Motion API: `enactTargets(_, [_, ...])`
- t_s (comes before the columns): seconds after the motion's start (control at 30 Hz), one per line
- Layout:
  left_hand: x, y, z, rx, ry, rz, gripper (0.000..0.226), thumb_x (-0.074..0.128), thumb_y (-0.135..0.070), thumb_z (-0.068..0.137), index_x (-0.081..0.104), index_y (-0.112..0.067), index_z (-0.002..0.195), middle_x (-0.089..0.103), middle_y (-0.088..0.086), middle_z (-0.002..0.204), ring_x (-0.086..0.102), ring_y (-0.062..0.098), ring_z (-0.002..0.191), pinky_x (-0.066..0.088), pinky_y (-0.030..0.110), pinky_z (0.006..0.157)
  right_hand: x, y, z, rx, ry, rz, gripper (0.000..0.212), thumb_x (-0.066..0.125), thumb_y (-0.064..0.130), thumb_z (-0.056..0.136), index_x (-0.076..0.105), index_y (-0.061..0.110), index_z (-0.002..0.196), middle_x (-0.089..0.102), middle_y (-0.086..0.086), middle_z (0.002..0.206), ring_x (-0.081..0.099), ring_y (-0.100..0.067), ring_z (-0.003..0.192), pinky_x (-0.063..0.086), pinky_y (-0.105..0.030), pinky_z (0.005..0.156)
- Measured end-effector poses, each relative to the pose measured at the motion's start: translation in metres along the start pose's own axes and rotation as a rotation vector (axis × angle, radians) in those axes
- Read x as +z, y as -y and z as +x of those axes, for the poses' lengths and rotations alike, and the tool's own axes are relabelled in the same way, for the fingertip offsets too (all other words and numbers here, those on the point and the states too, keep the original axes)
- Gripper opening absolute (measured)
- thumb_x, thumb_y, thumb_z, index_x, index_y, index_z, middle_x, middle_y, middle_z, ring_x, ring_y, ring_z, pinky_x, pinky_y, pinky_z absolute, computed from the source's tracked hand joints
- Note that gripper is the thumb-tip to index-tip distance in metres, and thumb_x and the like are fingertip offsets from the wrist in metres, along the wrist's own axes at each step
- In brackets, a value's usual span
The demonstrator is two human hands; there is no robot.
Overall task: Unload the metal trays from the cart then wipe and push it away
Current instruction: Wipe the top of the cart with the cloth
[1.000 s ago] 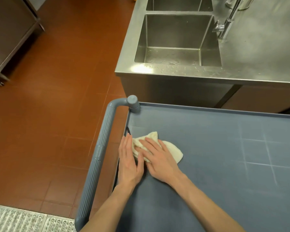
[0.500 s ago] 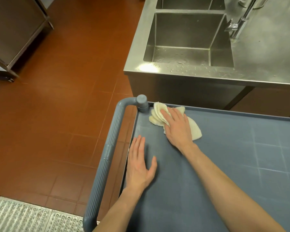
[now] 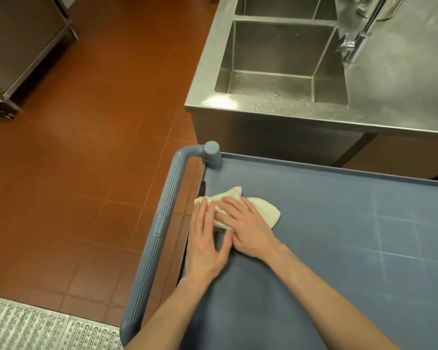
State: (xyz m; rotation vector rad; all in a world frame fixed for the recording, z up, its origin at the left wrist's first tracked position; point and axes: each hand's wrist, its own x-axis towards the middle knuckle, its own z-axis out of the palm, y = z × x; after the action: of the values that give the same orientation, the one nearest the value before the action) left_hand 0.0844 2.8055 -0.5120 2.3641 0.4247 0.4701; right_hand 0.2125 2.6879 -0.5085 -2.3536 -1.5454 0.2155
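The grey-blue cart top (image 3: 326,236) fills the lower right, with its ribbed grey handle (image 3: 157,238) along the left end. No metal trays lie on it. A cream cloth (image 3: 261,210) rests flat near the cart's left edge. My right hand (image 3: 248,231) presses palm-down on the cloth. Beside it my left hand (image 3: 205,241) lies flat on the cart, fingers apart, its fingertips touching the cloth's left end.
A steel double sink (image 3: 283,61) with a tap (image 3: 352,44) stands directly beyond the cart's far rim. Red tiled floor (image 3: 99,147) spreads to the left. A steel cabinet (image 3: 23,46) is at far left, a metal floor grate (image 3: 43,327) at bottom left.
My right hand has drawn the cloth back from the cart's far left corner toward me, until it meets my left hand. The left hand stayed flat on the cart.
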Motion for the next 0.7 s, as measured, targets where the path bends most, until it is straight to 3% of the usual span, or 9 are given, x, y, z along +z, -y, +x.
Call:
enactTargets(0.27, [-0.001, 0.001, 0.0, -0.04, 0.017, 0.013, 0.074, 0.049, -0.043, 0.104, 0.027, -0.009, 0.166, 0.021, 0.004, 0.176, 0.013, 0.023, 0.164, 0.023, 0.048, 0.13, -0.006, -0.014, -0.079, -0.176, 0.022, 0.023, 0.056, 0.06, 0.026, 0.089, 0.056, 0.029, 0.145, 0.043, 0.006, 0.164, 0.032, -0.019, 0.155, 0.017, -0.045, 0.128])
enactTargets(0.4, [0.002, 0.0, -0.006, -0.014, 0.05, 0.072, 0.074, 0.047, -0.05, 0.105, 0.03, -0.01, 0.165, 0.023, 0.004, 0.175, 0.017, 0.022, 0.164, 0.026, 0.049, 0.13, -0.007, -0.024, -0.08, -0.213, 0.043, -0.025, 0.061, 0.059, 0.029, 0.089, 0.052, 0.032, 0.149, 0.042, 0.005, 0.164, 0.035, -0.02, 0.153, 0.023, -0.044, 0.124])
enactTargets(0.53, [0.004, 0.001, -0.005, 0.014, 0.036, 0.097, 0.073, 0.053, -0.045, 0.103, 0.034, -0.008, 0.163, 0.028, 0.006, 0.173, 0.021, 0.025, 0.163, 0.028, 0.051, 0.128, -0.016, -0.044, -0.04, 0.034, -0.014, -0.026, 0.068, 0.055, 0.03, 0.089, 0.043, 0.036, 0.156, 0.042, 0.006, 0.163, 0.036, -0.021, 0.152, 0.028, -0.045, 0.12])
enactTargets(0.7, [0.006, 0.004, -0.005, -0.014, 0.06, 0.192, 0.07, 0.054, -0.045, 0.102, 0.038, -0.013, 0.162, 0.029, 0.001, 0.173, 0.019, 0.021, 0.163, 0.025, 0.046, 0.13, -0.027, -0.063, -0.005, 0.339, -0.093, -0.02, 0.063, 0.044, 0.033, 0.091, 0.048, 0.034, 0.153, 0.047, 0.004, 0.159, 0.039, -0.023, 0.149, 0.029, -0.046, 0.118])
